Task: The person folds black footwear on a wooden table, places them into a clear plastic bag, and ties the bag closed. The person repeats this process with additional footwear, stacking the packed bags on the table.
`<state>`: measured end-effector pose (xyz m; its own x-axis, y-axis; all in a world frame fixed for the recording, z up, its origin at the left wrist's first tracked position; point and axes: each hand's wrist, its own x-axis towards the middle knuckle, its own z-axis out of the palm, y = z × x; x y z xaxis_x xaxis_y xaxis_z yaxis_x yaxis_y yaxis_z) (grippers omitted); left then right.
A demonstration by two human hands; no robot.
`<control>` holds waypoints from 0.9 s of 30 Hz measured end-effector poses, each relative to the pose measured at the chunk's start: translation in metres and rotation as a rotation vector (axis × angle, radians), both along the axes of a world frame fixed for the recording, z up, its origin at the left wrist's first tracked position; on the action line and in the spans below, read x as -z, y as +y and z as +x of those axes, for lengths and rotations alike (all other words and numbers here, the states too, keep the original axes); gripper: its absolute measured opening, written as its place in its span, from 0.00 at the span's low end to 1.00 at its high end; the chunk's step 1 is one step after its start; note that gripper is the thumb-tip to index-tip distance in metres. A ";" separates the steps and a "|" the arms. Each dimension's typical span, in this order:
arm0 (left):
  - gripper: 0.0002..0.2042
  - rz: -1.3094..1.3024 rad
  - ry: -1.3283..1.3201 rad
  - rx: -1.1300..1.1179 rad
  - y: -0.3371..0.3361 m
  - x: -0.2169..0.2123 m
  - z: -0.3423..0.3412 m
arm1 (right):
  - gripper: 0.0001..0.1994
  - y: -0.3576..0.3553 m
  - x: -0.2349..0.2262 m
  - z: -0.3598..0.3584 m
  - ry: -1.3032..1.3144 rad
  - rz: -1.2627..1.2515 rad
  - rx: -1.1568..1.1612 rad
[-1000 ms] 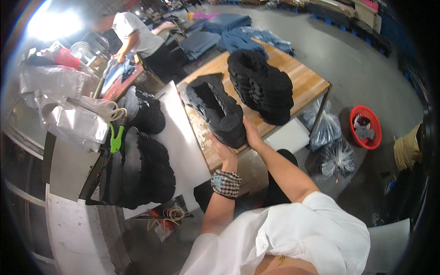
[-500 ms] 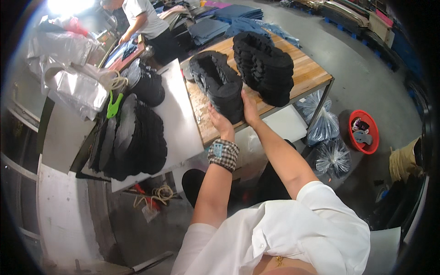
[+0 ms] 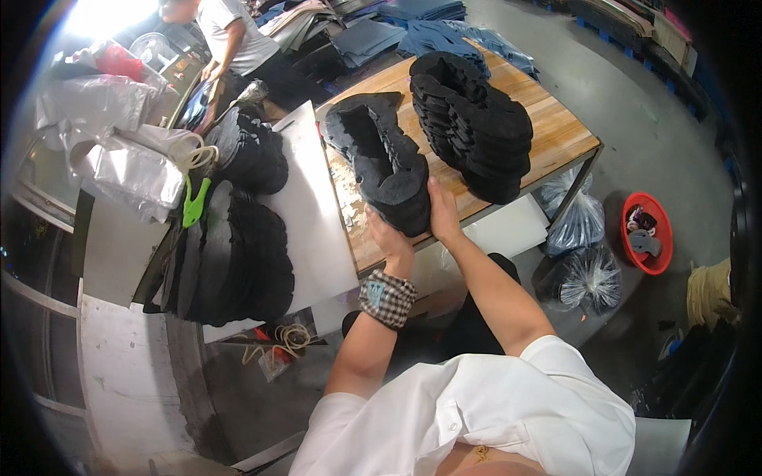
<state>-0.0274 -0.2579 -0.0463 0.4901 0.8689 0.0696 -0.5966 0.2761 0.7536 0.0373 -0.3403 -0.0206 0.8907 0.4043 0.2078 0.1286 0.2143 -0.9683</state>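
Black, layered and rough at the edges, the near stack (image 3: pixel 401 198) is at the left part of the wooden desk (image 3: pixel 548 119), close to my side, with a long opening down its middle. I have its near end clamped from both sides: my left grip (image 3: pixel 389 238) presses along the left, my right grip (image 3: pixel 444 210) along the right, some fingers partly hidden. I cannot tell whether its underside touches the wood or is slightly lifted. A checked wristband (image 3: pixel 389 299) circles my left wrist.

Just to the right, on the same desk, stands a second stack (image 3: pixel 476 131), also black, its layers stepped along the side. To my left a white board (image 3: pixel 321 262) lies next to the desk; along its left side is a large black pile (image 3: pixel 246 254), with a smaller black pile (image 3: pixel 254 155) behind it. A green tool (image 3: pixel 194 202) shows by the large one, near some clear plastic (image 3: pixel 119 166).

On the floor to my right, a red basin (image 3: pixel 667 242) holds small items. Beyond the desk lie blue sheets (image 3: pixel 444 47); at far left stands a person (image 3: pixel 238 36) in a pale top.
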 end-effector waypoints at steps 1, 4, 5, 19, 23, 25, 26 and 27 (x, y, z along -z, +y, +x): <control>0.24 -0.038 0.039 -0.004 -0.004 -0.003 -0.003 | 0.25 -0.001 0.000 0.000 0.005 0.006 -0.029; 0.26 -0.050 0.122 -0.021 -0.009 -0.006 -0.010 | 0.23 -0.002 0.002 -0.001 0.114 -0.040 -0.094; 0.26 -0.004 0.130 -0.013 -0.010 -0.005 -0.011 | 0.24 -0.002 0.003 -0.001 0.038 0.006 -0.095; 0.23 -0.168 0.421 0.240 0.019 -0.026 -0.049 | 0.25 -0.024 -0.010 -0.002 0.091 -0.083 -0.164; 0.20 -0.012 0.496 -0.277 0.073 -0.104 -0.037 | 0.21 -0.048 -0.023 -0.029 0.303 -0.256 -0.025; 0.17 0.132 0.468 -0.259 0.122 -0.139 -0.020 | 0.18 -0.063 -0.023 -0.044 0.575 -0.360 -0.016; 0.15 0.132 0.477 -0.204 0.147 -0.149 -0.005 | 0.18 -0.066 -0.022 -0.049 0.798 -0.243 -0.016; 0.15 0.194 0.544 -0.078 0.169 -0.154 0.014 | 0.17 -0.066 -0.019 -0.054 1.093 -0.165 -0.001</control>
